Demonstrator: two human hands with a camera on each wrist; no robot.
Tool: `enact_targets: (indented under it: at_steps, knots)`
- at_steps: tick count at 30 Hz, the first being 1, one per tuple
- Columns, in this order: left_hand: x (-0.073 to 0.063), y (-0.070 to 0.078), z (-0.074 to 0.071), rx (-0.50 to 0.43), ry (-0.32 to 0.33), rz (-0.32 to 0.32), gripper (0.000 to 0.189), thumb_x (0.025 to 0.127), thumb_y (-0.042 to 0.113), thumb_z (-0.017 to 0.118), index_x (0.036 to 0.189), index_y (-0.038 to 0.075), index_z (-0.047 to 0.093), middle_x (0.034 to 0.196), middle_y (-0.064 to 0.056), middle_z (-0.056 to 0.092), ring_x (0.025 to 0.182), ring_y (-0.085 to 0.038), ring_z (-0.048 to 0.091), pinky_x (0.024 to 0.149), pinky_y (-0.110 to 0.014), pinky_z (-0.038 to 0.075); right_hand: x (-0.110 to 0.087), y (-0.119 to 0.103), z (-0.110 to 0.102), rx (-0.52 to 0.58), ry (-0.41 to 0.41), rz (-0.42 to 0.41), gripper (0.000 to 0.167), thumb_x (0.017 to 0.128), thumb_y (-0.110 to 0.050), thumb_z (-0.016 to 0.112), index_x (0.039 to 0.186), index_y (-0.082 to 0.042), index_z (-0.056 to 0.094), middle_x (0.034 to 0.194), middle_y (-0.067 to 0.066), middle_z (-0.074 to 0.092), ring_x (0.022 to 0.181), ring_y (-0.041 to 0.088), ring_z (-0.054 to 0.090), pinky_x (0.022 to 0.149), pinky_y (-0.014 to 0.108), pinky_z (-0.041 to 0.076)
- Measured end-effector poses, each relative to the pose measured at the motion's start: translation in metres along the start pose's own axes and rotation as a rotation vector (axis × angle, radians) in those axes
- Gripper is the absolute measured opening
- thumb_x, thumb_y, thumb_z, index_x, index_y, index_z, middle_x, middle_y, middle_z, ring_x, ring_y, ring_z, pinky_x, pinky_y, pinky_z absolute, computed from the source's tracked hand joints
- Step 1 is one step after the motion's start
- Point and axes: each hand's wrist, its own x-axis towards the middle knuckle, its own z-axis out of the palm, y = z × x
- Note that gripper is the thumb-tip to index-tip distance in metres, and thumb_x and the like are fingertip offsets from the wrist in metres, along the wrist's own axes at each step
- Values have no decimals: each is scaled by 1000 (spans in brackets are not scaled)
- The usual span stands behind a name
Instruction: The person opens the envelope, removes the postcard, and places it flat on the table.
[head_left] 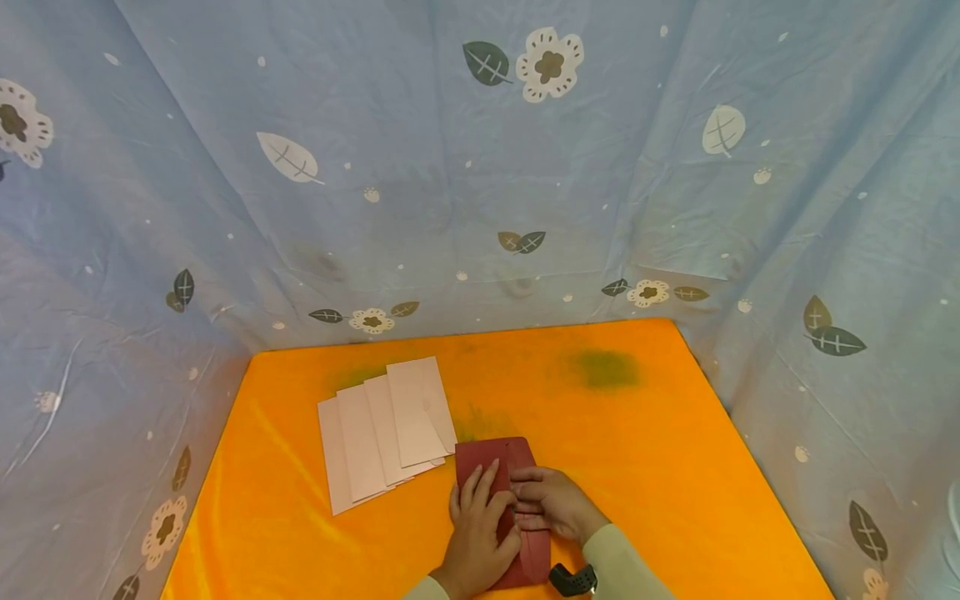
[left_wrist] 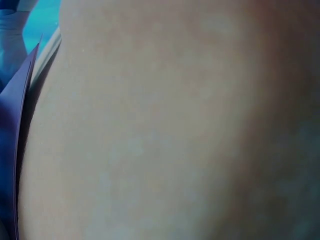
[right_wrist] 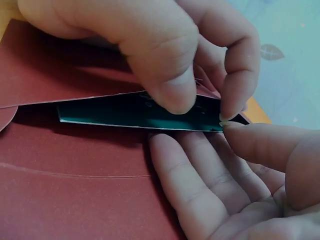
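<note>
A dark red envelope (head_left: 491, 454) lies lengthwise before me, its flap side folded out to the right. My left hand (head_left: 480, 529) grips it, fingers spread over its face, with thumb and forefinger curled at the opening. Between the envelope's layers sits a dark green card (right_wrist: 120, 116), its pale edge showing along the slit. My right hand (head_left: 558, 504) pinches that edge, thumb above and several fingers beneath, as the right wrist view shows. Blurred skin fills most of the left wrist view, with an edge of the envelope (left_wrist: 12, 125) at its left side.
Several pale pink envelopes (head_left: 420, 408) lie fanned and overlapping to the left on the orange tabletop (head_left: 660, 467). Blue patterned curtains (head_left: 420, 167) enclose the back and both sides. A black wrist strap (head_left: 572, 580) shows near the right cuff.
</note>
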Motion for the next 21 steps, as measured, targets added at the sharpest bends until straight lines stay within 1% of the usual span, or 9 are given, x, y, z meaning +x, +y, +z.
enact_targets:
  at_steps: [6, 12, 21]
  knots:
    - [0, 0, 0, 5, -2, 2, 28, 91, 23, 74, 119, 24, 67, 172, -16, 36, 154, -45, 30, 108, -82, 13, 1, 3, 3, -3, 38, -5, 47, 104, -9, 69, 147, 8, 57, 110, 16, 76, 87, 23, 76, 78, 43, 65]
    - [0, 1, -1, 12, 2, 1, 29, 91, 23, 74, 120, 24, 67, 173, -15, 36, 154, -44, 30, 109, -81, 13, 0, 4, 6, -13, 71, -11, 44, 103, -8, 69, 143, 7, 61, 103, 13, 76, 83, 21, 76, 75, 41, 65]
    - [0, 1, -1, 16, 5, 4, 29, 92, 23, 74, 120, 24, 67, 173, -15, 36, 154, -44, 30, 108, -81, 14, 0, 7, 8, -31, 97, -44, 42, 101, -8, 69, 140, 7, 63, 102, 14, 76, 81, 20, 75, 73, 38, 65]
